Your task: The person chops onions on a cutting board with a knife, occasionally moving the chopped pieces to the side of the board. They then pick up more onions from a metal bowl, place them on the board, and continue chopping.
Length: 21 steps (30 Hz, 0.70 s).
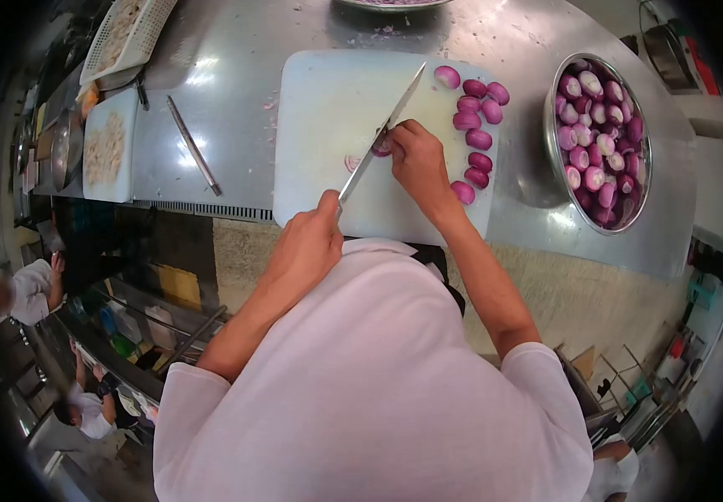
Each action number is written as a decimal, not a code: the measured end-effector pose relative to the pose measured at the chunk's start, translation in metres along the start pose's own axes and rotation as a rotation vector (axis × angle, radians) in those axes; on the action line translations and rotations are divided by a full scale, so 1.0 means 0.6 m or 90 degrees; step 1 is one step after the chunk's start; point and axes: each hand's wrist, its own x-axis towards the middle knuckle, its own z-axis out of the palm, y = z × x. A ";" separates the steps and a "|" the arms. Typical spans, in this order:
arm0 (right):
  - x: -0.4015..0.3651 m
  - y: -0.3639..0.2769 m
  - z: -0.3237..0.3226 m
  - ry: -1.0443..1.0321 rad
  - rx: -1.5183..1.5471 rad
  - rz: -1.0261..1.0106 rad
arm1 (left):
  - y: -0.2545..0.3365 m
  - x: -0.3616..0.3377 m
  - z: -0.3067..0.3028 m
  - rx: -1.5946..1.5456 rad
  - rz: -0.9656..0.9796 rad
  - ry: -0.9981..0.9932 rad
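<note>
My left hand is wrapped round the handle of a long kitchen knife, whose blade slants up across the white cutting board. On the blade's right side, my right hand pinches a red onion piece, mostly hidden behind the fingers and blade. A few onion slices lie left of the blade. Several peeled red onion halves are lined up along the board's right edge.
A steel bowl full of peeled red onions stands at right. To the left are a metal rod, another white board with chopped pale food, and a white basket. Part of a tray shows at the top. Other people work at lower left.
</note>
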 end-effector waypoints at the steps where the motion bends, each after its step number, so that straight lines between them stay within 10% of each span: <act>1: 0.000 -0.003 0.001 0.001 0.002 0.002 | -0.002 0.009 0.008 0.007 0.003 0.009; 21: -0.025 -0.012 0.031 -0.072 -0.014 -0.078 | -0.012 0.050 0.014 -0.098 -0.008 0.132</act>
